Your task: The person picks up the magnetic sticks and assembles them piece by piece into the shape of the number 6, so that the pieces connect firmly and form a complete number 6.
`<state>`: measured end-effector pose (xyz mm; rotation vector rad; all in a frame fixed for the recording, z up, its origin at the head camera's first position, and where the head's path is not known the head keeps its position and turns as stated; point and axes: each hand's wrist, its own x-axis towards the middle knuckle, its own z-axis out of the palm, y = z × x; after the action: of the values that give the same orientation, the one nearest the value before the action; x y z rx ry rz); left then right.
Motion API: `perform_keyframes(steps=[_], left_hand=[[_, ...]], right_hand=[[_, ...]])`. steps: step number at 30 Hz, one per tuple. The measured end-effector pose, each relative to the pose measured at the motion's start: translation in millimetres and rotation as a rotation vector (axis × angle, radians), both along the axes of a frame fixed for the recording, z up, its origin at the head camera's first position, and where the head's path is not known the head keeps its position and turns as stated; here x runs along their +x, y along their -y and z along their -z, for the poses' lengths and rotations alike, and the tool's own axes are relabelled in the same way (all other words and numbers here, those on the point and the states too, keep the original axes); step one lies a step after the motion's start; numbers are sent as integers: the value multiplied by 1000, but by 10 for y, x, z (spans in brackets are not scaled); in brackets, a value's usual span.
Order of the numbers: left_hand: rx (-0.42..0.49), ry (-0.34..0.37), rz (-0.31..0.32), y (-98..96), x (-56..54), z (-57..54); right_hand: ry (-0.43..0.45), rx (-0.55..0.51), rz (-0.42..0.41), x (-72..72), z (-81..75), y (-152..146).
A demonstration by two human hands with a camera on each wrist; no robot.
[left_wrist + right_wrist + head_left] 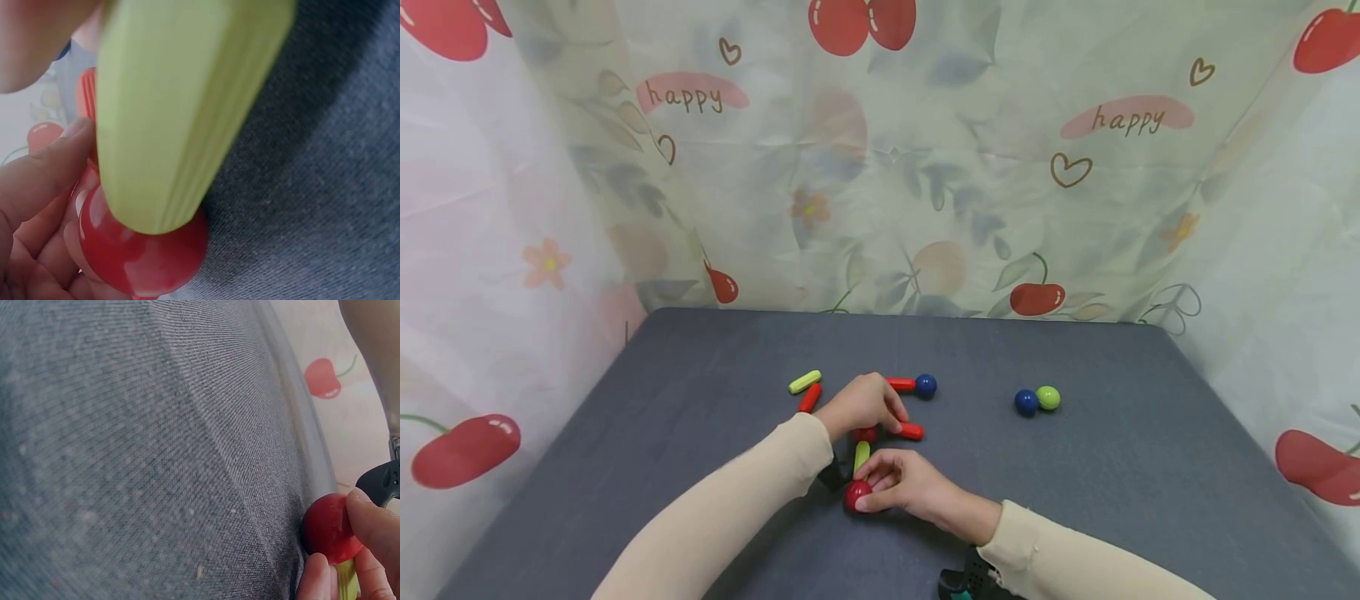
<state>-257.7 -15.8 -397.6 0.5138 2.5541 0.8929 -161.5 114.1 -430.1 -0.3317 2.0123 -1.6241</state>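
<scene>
In the head view my right hand (917, 487) pinches a red ball (856, 497) at the near end of a yellow-green stick (861, 456). The right wrist view shows thumb and fingers around that red ball (331, 528). My left hand (863, 402) is just beyond, its fingertips on a red stick (913, 432). Partly hidden under it, a second red ball (867, 435) meets the stick's far end. In the left wrist view the left thumb presses the red stick (89, 94) above a red ball (144, 250), and the yellow-green stick (181, 112) fills the foreground.
Past the left hand lie a loose yellow-green stick (805, 382), another red stick (809, 398), and a red stick (901, 384) joined to a blue ball (926, 386). Farther right, a blue ball (1026, 402) touches a green ball (1048, 397). Printed curtains surround the dark cloth-covered table (1075, 500).
</scene>
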Motion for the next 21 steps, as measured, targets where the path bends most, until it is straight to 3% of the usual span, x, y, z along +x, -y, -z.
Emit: perform_keyframes(steps=[21], left_hand=[[-49,-8,4,-35,24,-38]], right_hand=[[0,1,-4,5,-8,0]])
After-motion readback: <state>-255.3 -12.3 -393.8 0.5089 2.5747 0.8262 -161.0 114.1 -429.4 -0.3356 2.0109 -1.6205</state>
